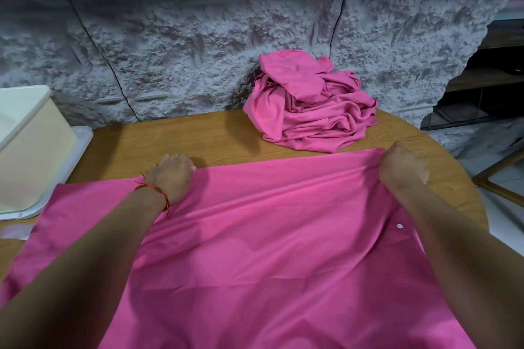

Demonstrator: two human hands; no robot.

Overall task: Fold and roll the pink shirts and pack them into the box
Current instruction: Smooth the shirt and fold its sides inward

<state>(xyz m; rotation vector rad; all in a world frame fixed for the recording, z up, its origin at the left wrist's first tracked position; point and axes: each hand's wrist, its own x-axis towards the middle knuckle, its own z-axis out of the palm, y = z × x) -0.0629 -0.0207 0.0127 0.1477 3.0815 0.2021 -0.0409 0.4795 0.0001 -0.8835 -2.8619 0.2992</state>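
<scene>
While the spread pink shirt (283,249) lies across the near half of the desk (215,139), the left grip (170,176) curls round its far edge and the right grip (402,167) pinches the same edge further along. Pulling both ends evenly should flatten the diagonal creases between them before any fold (a button (399,225) shows by the right forearm). The cream box (31,147) waits at far left on a white tray (82,136). The crumpled pile of pink shirts (309,110) sits just beyond the edge, crowding it on the right.
</scene>
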